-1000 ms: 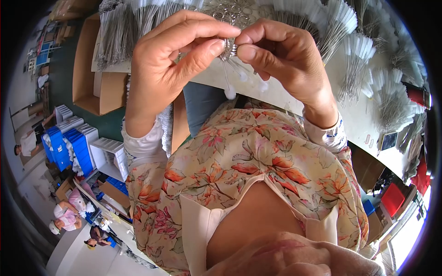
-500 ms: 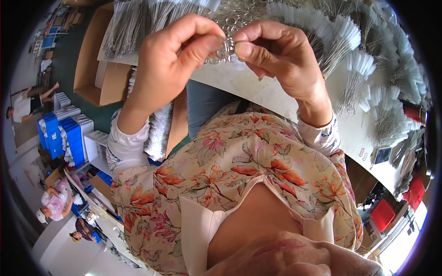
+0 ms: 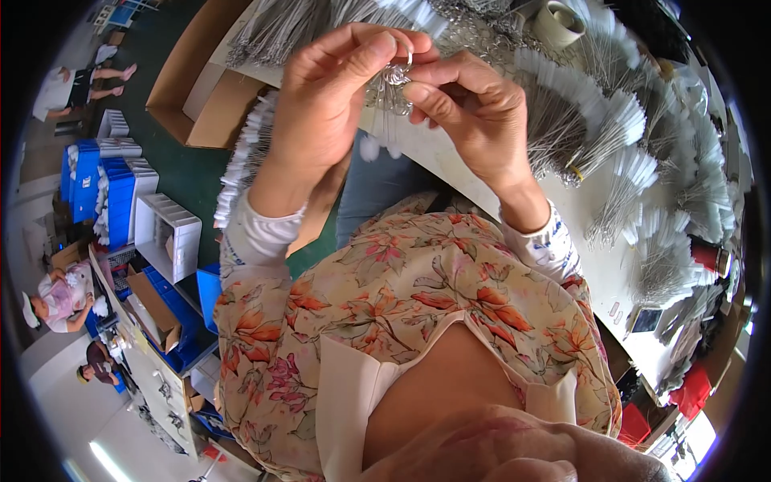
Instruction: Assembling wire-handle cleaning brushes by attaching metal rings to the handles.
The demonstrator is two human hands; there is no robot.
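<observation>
Fine pinching, two-handed

Head view: holds a ring (image 3: 410, 59) in the left hand (image 3: 317, 100), thumb closed against fingers. Pinches loops (image 3: 395, 75) just below the ring with the right hand (image 3: 478, 104), thumb against forefinger. Holds both over the near edge of the table (image 3: 594, 257), to the left of massed brushes (image 3: 562, 112). Cannot tell, behind fingers, whether ring and loops interlock. Best to steady the ring, square the loops before pressing, and guard the white tips (image 3: 369, 147) dangling beneath from snagging.

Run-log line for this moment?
left hand: holding metal rings | right hand: holding same rings | nearby: white-tipped wire bundles on table
</observation>
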